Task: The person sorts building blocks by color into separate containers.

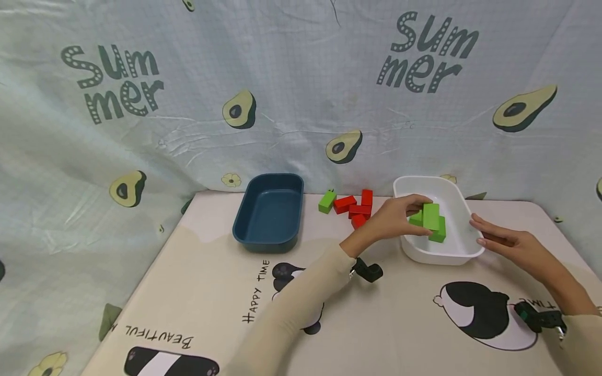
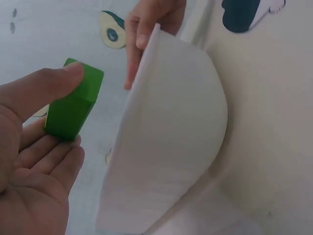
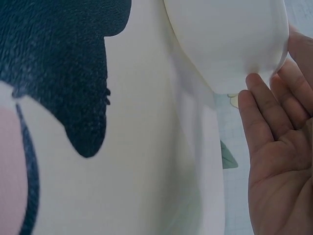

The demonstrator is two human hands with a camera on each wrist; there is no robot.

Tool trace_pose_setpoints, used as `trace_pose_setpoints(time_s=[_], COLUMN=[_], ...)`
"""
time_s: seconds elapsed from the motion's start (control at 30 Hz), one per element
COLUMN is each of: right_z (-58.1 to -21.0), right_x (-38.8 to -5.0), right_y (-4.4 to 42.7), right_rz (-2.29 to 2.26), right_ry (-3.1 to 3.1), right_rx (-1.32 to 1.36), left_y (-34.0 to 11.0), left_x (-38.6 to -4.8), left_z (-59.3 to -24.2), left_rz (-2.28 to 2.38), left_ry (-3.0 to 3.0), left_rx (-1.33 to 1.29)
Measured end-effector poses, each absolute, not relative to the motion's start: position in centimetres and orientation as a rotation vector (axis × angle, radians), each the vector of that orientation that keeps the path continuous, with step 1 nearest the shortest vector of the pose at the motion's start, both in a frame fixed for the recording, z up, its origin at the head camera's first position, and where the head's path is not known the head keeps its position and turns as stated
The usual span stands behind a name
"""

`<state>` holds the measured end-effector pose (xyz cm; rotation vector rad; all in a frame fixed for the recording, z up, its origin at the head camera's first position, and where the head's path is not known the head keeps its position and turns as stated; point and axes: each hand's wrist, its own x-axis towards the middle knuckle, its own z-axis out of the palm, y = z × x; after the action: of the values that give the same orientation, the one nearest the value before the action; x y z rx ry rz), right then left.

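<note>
My left hand (image 1: 400, 216) pinches a green block (image 1: 430, 216) between thumb and fingers above the white container (image 1: 463, 256). Below it, other green blocks (image 1: 438, 236) lie inside that container. In the left wrist view, the left hand (image 2: 39, 147) has its thumb on top of the green block (image 2: 73, 105) and fingers beneath, beside the white container (image 2: 171, 122). My right hand (image 1: 517, 248) touches the container's right side with fairly straight fingers. The right wrist view shows the right hand (image 3: 281, 132) with fingertips against the white wall (image 3: 230, 44).
A dark blue container (image 1: 268, 243) stands left of centre at the table's back. Between the two containers lie several red blocks (image 1: 345, 204) and one green block (image 1: 327, 201). A patterned cloth (image 1: 291, 94) hangs behind the table.
</note>
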<state>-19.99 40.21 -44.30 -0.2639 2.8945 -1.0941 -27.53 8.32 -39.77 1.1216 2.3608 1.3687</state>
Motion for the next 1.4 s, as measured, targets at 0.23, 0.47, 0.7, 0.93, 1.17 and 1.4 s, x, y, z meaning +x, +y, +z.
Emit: trace_pose_setpoints(time_s=[0.23, 0.47, 0.7, 0.93, 1.17, 1.4], right_z=[-44.4, -44.2, -43.9, -44.1, -44.4, -44.3], right_x=[-19.9, -19.9, -20.0, -20.1, -20.1, -20.0], right_y=[40.1, 39.9, 39.9, 40.0, 40.2, 40.2], right_rz=[-1.103, -1.111, -1.110, -1.122, -1.154, -1.149], right_ry=[2.886, 2.891, 2.881, 2.897, 2.885, 2.889], right_rx=[-0.270, -0.298, -0.292, -0.292, -0.315, -0.312], left_y=[9.0, 9.4, 10.4, 11.3, 11.9, 12.3], left_x=[-29.5, -31.2, -32.4, -33.0, -33.7, -34.1], left_z=[-39.3, -38.5, -37.7, -37.4, -37.3, -37.3], left_rz=[0.997, 0.744, 0.606, 0.528, 0.433, 0.426], left_ry=[2.445, 2.350, 2.311, 2.216, 2.183, 2.180], left_rx=[1.220, 1.361, 1.423, 1.440, 1.418, 1.324])
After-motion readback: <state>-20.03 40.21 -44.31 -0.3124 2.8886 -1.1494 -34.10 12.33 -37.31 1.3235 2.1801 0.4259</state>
